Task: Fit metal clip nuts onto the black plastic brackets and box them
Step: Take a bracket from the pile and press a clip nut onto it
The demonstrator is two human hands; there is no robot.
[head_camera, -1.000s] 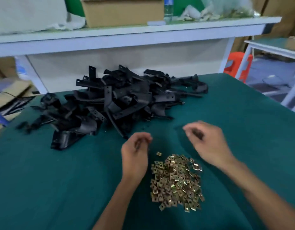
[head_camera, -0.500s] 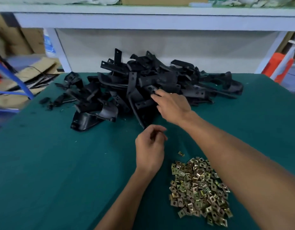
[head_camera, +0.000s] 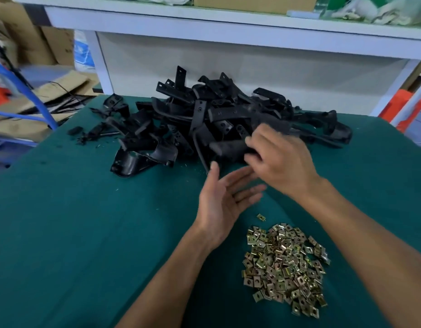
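A heap of black plastic brackets (head_camera: pixel 204 119) lies at the far side of the green table (head_camera: pixel 74 233). My right hand (head_camera: pixel 280 162) grips one black bracket (head_camera: pixel 228 149) at the near edge of the heap, fingers curled round its right end. Just below it, my left hand (head_camera: pixel 221 204) is spread palm up with straight fingers and holds nothing I can see. A pile of brass-coloured metal clip nuts (head_camera: pixel 285 266) sits near my right forearm, with a single clip nut (head_camera: pixel 261 217) lying apart above it.
A white bench (head_camera: pixel 228 22) with a cardboard box (head_camera: pixel 252 2) stands behind the table. Flattened cardboard (head_camera: pixel 39 98) and blue tubing (head_camera: pixel 27 91) lie on the floor at left. An orange stool (head_camera: pixel 403 110) stands at right. Small black scraps (head_camera: pixel 86 136) dot the cloth.
My right hand has closed on a bracket and drawn it toward me from the heap. My left hand has opened from a curled pinch and turned palm up beneath it.
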